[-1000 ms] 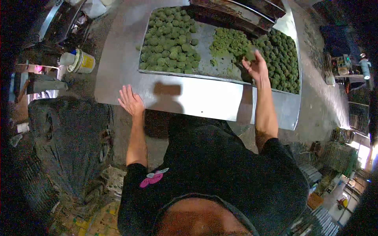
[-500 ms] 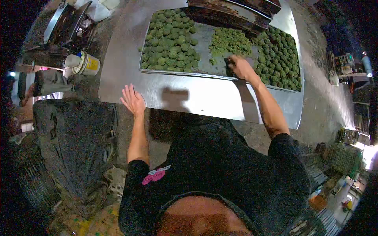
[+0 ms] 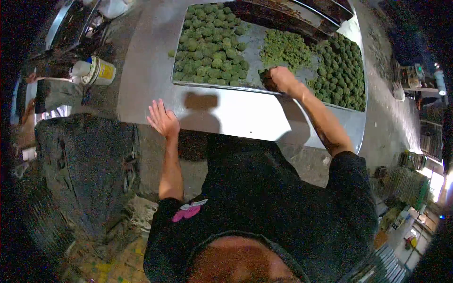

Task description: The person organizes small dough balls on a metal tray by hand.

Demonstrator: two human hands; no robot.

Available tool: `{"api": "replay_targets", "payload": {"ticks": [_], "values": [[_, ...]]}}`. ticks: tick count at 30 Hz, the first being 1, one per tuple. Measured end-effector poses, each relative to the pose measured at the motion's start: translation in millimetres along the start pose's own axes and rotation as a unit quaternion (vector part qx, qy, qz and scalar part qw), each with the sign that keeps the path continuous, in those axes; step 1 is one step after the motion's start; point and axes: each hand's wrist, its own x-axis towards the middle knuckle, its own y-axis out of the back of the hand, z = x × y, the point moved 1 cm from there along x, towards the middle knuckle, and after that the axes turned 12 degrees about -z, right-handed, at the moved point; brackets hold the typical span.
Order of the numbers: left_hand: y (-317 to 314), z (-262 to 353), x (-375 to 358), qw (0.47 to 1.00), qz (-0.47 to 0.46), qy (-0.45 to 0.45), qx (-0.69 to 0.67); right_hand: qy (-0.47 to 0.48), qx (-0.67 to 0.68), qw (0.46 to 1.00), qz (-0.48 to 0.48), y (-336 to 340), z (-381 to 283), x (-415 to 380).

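Note:
My left hand [image 3: 163, 120] rests on the near edge of the metal tabletop [image 3: 151, 85], fingers spread, holding nothing. Farther in, my right hand [image 3: 283, 80] is over the near side of a shallow metal tray [image 3: 222, 88]. Its fingers are curled closed, and whatever is inside them is hidden. Just beyond it lies a heap of loose green crumbly material [image 3: 285, 49]. Many rough green balls [image 3: 212, 47] fill the tray's left part, and darker green balls [image 3: 342, 70] fill the right part.
A dark, worn box-like metal piece [image 3: 302, 19] stands at the tray's far side. On the left are a white bucket with a yellow label [image 3: 104, 71] and a dark draped cover [image 3: 85, 165]. Another person's arm [image 3: 28, 111] shows at the far left.
My right hand has shifted slightly left along the tray's near side, and its fingers have curled in tighter. My left hand stays on the table edge. The whole view has shifted a little.

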Motion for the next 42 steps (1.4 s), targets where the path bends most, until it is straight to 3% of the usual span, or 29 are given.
{"api": "replay_targets", "payload": {"ticks": [2, 3, 4, 6, 7, 8, 11, 12, 14, 15, 16, 18, 19, 21, 22, 24, 25, 26, 28, 30, 31, 32, 34, 35, 36, 38, 40, 42], "values": [[-3.5, -2.5, 1.2, 1.0, 0.006, 0.008, 0.002, 0.001, -0.034, 0.998, -0.051, 3.2, 15.3, -6.1], [-7.1, -4.3, 3.2, 1.0, 0.002, 0.003, -0.005, -0.075, 0.281, 0.957, -0.007, 9.8, 20.5, -17.1], [-9.5, -5.9, 1.8, 1.0, 0.023, -0.012, -0.006, -0.143, 0.565, 0.811, 0.041, 15.9, 21.6, -29.5], [-9.2, -9.4, -0.5, 0.999, 0.041, -0.031, -0.013, -0.199, 0.75, 0.612, 0.15, 26.2, 22.1, -47.0], [-6.5, -8.5, 0.7, 1.0, 0.015, -0.025, -0.009, -0.263, 0.778, 0.54, 0.186, 48.9, 2.1, -56.6], [-3.2, -8.0, 2.1, 1.0, -0.009, -0.02, -0.004, -0.266, 0.776, 0.539, 0.19, 42.7, 5.7, -55.5], [3.4, -9.4, 3.4, 0.999, -0.023, -0.045, -0.005, -0.244, 0.684, 0.65, 0.225, -1.4, 31.9, -46.8], [4.7, -8.0, 3.6, 0.999, -0.024, -0.043, -0.005, -0.244, 0.683, 0.651, 0.223, -12.2, 36.2, -41.1], [8.7, -6.8, 2.2, 0.998, -0.045, -0.045, -0.013, -0.2, 0.482, 0.793, 0.314, -7.8, 26.6, -35.0], [9.8, -7.8, 0.7, 0.998, -0.046, -0.045, -0.009, -0.257, 0.407, 0.819, 0.313, 3.4, 14.0, -40.4], [8.3, -7.8, 1.4, 0.998, -0.039, -0.047, -0.008, -0.254, 0.41, 0.819, 0.313, -0.1, 17.8, -39.1], [6.4, -5.5, 1.3, 0.999, -0.027, -0.047, -0.004, -0.363, 0.321, 0.833, 0.266, -5.7, 32.1, -38.8], [5.1, -5.3, 0.0, 0.998, -0.012, -0.054, -0.01, -0.359, 0.323, 0.834, 0.267, -5.3, 35.4, -41.6], [-0.7, -7.8, -1.8, 0.998, 0.008, -0.058, -0.006, -0.332, 0.351, 0.809, 0.334, -5.7, 40.0, -45.5], [-11.1, -12.0, -2.6, 0.999, 0.014, -0.049, 0.004, -0.327, 0.425, 0.79, 0.297, -6.0, 47.2, -48.6], [-8.9, -9.2, 0.1, 0.999, 0.029, -0.033, 0.024, -0.19, 0.598, 0.72, 0.295, 9.6, 35.7, -55.3], [0.0, -0.9, 0.8, 1.0, -0.013, -0.006, 0.002, -0.131, 0.709, 0.646, 0.251, 24.1, 27.8, -66.6], [7.2, 2.5, 2.4, 0.998, -0.052, 0.023, -0.02, -0.11, 0.729, 0.622, 0.263, 35.0, 21.3, -75.4], [1.0, -6.0, 1.8, 1.0, -0.014, 0.014, 0.002, -0.059, 0.807, 0.488, 0.326, 29.3, 28.3, -85.2], [2.4, -3.0, 1.8, 0.999, -0.036, 0.02, -0.006, 0.006, 0.872, 0.366, 0.325, 10.1, 38.6, -80.4], [1.9, -2.9, 3.4, 0.999, -0.013, 0.026, -0.033, -0.068, 0.852, 0.349, 0.385, 7.3, 38.8, -69.3], [7.8, -4.3, 9.1, 0.999, -0.003, 0.032, -0.03, -0.057, 0.854, 0.351, 0.379, -2.6, 45.8, -64.6], [17.3, -5.0, 30.7, 0.986, -0.085, 0.074, -0.126, -0.098, 0.813, 0.503, 0.278, -18.3, 60.1, -61.8], [26.0, 2.3, 51.7, 0.966, -0.1, 0.122, -0.206, -0.164, 0.78, 0.532, 0.285, -18.6, 61.4, -52.7], [27.3, 3.7, 73.4, 0.971, -0.078, 0.051, -0.219, -0.161, 0.78, 0.534, 0.283, -15.1, 58.2, -48.1], [25.9, 12.1, 118.0, 0.971, -0.05, -0.06, -0.228, -0.305, 0.513, 0.745, 0.297, 4.1, 46.7, -41.4], [15.4, 24.1, 160.1, 0.966, -0.066, -0.122, -0.219, -0.248, 0.406, 0.846, 0.242, 10.7, 41.9, -36.3], [4.6, 32.7, 190.4, 0.961, -0.085, -0.148, -0.217, -0.06, 0.636, 0.744, 0.199, 13.9, 22.5, -40.6]]}}
